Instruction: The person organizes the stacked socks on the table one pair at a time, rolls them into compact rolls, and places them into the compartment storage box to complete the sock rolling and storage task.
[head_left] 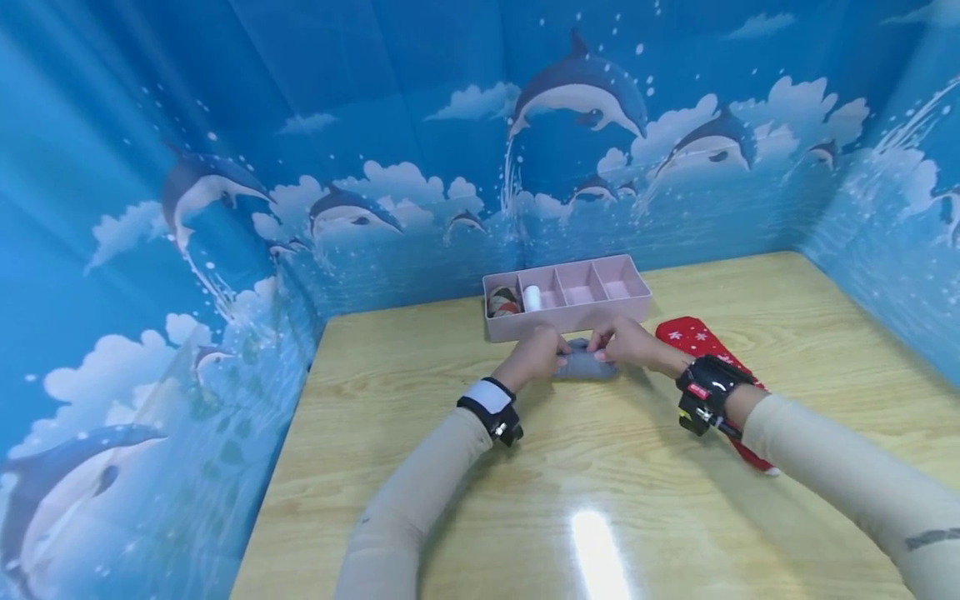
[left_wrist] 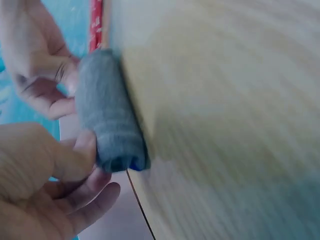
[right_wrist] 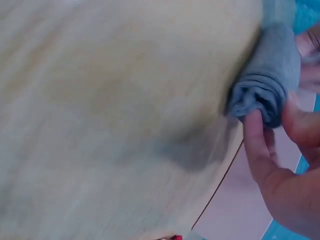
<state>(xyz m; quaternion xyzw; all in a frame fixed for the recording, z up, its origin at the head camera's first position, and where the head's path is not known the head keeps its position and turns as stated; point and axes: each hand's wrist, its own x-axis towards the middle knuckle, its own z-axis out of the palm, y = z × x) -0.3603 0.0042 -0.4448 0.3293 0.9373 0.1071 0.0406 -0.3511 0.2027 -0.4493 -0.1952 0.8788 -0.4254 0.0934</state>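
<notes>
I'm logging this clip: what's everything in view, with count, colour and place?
Grey fabric roll: one, grey, in front of the box, between the hands
Box: one, pink, four compartments, at the table's far side
Patterned bundle: one, multicoloured, box's leftmost compartment
White item: one, white, second compartment from left
Snowflake-print cloth item: one, red and white, right of the box, partly hidden by the right arm
Table: one, light wood-toned, under everything
Dolphin backdrop: blue and white, around the table
Wrist straps: two, mostly black, one per wrist
Sleeves: two, beige, on the forearms
Left hand: one, holding the roll's left end
Right hand: one, pinching its right end
</notes>
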